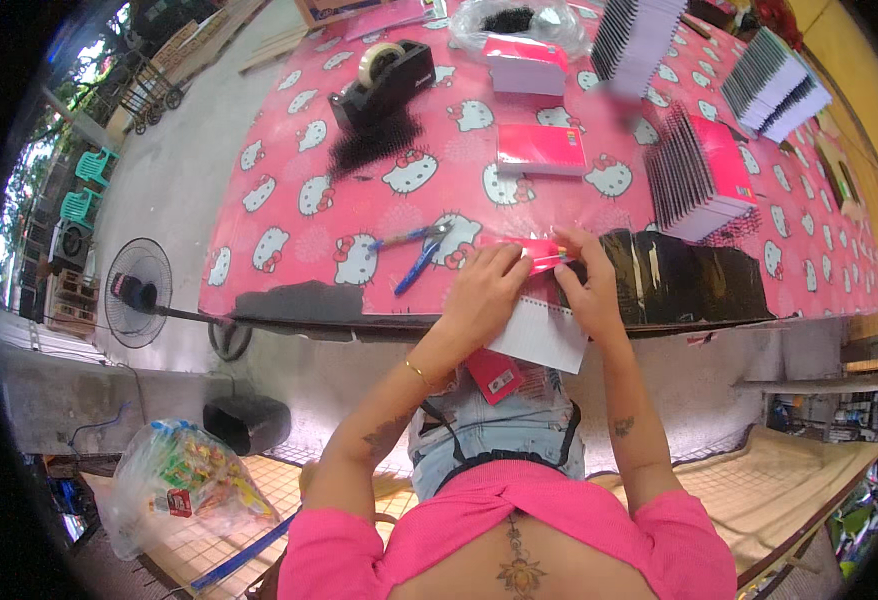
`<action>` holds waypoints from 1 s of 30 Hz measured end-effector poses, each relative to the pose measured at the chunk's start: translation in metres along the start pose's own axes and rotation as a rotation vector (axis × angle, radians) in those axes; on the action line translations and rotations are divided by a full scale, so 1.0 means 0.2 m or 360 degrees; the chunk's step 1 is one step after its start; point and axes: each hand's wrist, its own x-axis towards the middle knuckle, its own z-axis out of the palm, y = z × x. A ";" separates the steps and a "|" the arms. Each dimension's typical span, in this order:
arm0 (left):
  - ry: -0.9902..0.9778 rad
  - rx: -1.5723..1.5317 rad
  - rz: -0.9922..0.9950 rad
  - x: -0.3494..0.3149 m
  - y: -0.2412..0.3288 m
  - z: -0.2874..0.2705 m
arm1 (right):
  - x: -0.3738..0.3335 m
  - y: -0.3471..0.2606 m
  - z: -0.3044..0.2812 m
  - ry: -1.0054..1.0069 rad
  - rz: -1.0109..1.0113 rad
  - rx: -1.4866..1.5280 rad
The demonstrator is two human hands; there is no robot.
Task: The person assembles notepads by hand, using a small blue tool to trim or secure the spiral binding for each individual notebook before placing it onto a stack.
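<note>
A small notebook lies across the table's near edge, its lined white page [542, 338] hanging over and a red cover [492, 376] below it. My left hand [486, 290] presses its fingers on the pink-red part [526, 252] at the notebook's top. Opposite it, my right hand [589, 282] pinches the same end between thumb and fingers. Whatever lies right under the fingertips is hidden. Left of my hands rest blue-handled pliers [425, 256] with their jaws toward me. Beyond my hands lies a flat pile of pink-covered notebooks [541, 150].
Stacks of spiral-bound notebooks [697, 178] stand on the right. Another notebook pile [525, 70] sits farther back. A tape dispenser [387, 82] and black wire coils [371, 140] lie at left. Black tape [684, 278] covers the near edge. A fan [139, 292] stands left of the table.
</note>
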 end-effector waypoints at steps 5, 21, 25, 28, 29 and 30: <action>0.0037 0.0028 0.0013 -0.02 -0.03 0.00 | -0.18 -0.14 -0.02 0.0268 -0.0319 -0.0268; 0.0028 -0.0029 0.0014 -0.07 -0.01 0.02 | -0.80 0.10 0.49 -0.0890 0.0143 -0.0948; 0.0022 0.0023 0.0085 -0.06 -0.02 0.04 | -0.78 -0.09 0.36 -0.1307 0.0019 -0.0122; 0.0024 0.0089 0.0061 -0.09 -0.02 0.01 | -0.71 -0.27 0.14 -0.1168 0.0162 0.0003; 0.0047 0.0100 0.0077 -0.09 -0.02 0.02 | -0.69 -0.27 0.05 -0.0931 0.0356 0.0134; 0.0051 0.0094 0.0080 -0.09 -0.02 0.04 | -0.67 -0.27 -0.02 -0.0686 0.0553 0.0259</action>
